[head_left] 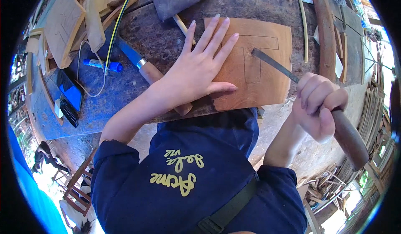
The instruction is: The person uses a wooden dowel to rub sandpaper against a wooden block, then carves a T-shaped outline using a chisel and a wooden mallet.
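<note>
A flat wooden board (273, 90) with a T shape outlined in dark lines lies near the bench's front edge. My left hand (200, 64) rests palm down on its left side, open with the fingers spread. My right hand (319, 100) is closed around a chisel (351, 144) with a thick wooden handle. The chisel's narrow blade slants up to the left, its tip at the board's surface inside the T outline. Partly hidden under my left forearm lies another wooden-handled tool (149, 71) with a broad, bluish metal blade.
On the dark wooden bench (138, 29), a blue marker (102, 65), a yellow-edged strip (116, 33) and a black-and-blue object (69, 92) lie to the left. Wood offcuts (62, 27) are piled at the back left. A thin stick (303, 31) and a long wooden piece (325, 33) lie right.
</note>
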Tool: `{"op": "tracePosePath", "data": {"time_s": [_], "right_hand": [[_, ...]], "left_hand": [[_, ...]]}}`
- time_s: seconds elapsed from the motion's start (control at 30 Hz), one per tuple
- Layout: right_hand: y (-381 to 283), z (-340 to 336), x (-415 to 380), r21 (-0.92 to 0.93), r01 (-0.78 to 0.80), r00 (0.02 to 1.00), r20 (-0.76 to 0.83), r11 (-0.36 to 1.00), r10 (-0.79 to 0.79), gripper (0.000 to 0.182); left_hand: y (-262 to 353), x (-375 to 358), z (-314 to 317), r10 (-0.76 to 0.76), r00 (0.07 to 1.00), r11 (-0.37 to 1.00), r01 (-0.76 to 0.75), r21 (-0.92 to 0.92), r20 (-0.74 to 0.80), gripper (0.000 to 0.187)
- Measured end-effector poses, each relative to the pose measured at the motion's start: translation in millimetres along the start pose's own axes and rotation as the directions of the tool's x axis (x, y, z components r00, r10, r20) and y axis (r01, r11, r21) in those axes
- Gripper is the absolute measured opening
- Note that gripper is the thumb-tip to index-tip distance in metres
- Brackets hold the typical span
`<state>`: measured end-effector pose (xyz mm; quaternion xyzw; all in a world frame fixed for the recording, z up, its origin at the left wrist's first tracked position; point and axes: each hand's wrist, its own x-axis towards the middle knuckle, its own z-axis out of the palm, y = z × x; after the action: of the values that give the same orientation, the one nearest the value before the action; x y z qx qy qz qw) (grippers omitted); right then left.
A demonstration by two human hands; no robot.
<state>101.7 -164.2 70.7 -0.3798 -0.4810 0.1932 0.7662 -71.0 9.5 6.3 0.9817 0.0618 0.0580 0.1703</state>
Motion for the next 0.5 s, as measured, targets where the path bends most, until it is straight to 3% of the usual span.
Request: {"op": "tracePosePath", "data": {"time_s": [0.13, 0.2, 0.27, 0.33, 0.5], "right_hand": [[-1, 11, -9, -0.042, 0.003, 0.999, -0.051, 0.999, -0.005, 0.018], [1, 28, -20, -0.150, 0.025, 0.973, -0.222, 0.988, -0.059, 0.018], [8, 40, -30, -0.171, 0.065, 0.968, -0.230, 0.983, -0.104, 0.014], [17, 59, -41, -0.290, 0.132, 0.869, -0.426, 0.948, -0.251, 0.013], [26, 79, -45, -0.452, 0.158, 0.883, -0.333, 0.878, -0.331, 0.005]], "left_hand": [[2, 1, -4, -0.002, 1.000, 1.000, 0.002, -0.021, 0.002, 0.102], [2, 2, -3, 0.004, 1.000, 1.000, -0.004, -0.030, 0.006, 0.101], [1, 3, -2, 0.012, 1.000, 0.999, -0.013, -0.048, -0.029, 0.101], [0, 4, -1, 0.017, 0.999, 0.999, -0.019, -0.042, -0.044, 0.102], [-3, 5, 1, 0.025, 0.997, 1.000, -0.026, -0.013, -0.079, 0.101]]}}
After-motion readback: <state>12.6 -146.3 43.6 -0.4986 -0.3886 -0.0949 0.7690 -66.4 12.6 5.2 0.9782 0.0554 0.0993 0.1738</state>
